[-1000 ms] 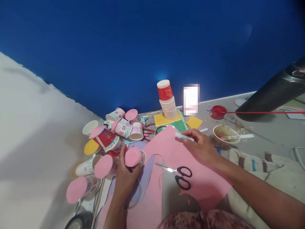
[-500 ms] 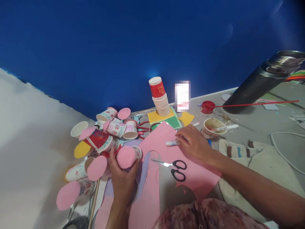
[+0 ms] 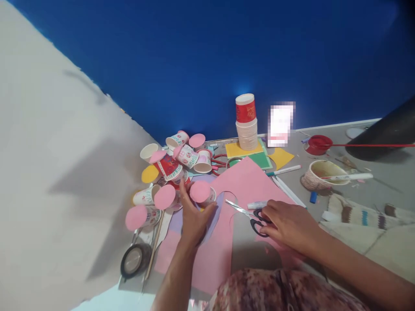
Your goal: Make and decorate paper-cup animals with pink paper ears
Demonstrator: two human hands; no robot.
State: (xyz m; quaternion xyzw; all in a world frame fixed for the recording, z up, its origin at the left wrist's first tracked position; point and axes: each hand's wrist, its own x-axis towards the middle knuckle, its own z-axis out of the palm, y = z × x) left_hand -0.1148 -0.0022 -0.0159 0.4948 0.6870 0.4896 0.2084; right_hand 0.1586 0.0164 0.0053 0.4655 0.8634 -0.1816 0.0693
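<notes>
We see our left hand (image 3: 193, 218) wrapped around a small paper cup (image 3: 203, 194) lying on its side, its fingers curled round the body. The cup is white with faint printed markings, and a round pink paper disc covers the end that faces us, like a lid. It sits at the left edge of a big pink paper sheet (image 3: 246, 185) spread on the grey floor (image 3: 363, 194), just beside a heap of similar cups (image 3: 168, 168), several capped with the same pink discs. Our right hand (image 3: 288, 224) rests on the sheet with its fingertips on the black handles of a pair of scissors (image 3: 251, 216), whose silver blades point left; we cannot tell whether the fingers have closed on them. A glue stick (image 3: 257, 204) lies just beyond the scissors. Farther back, a tall stack of cups (image 3: 246, 125) stands against the blue wall (image 3: 227, 52).
</notes>
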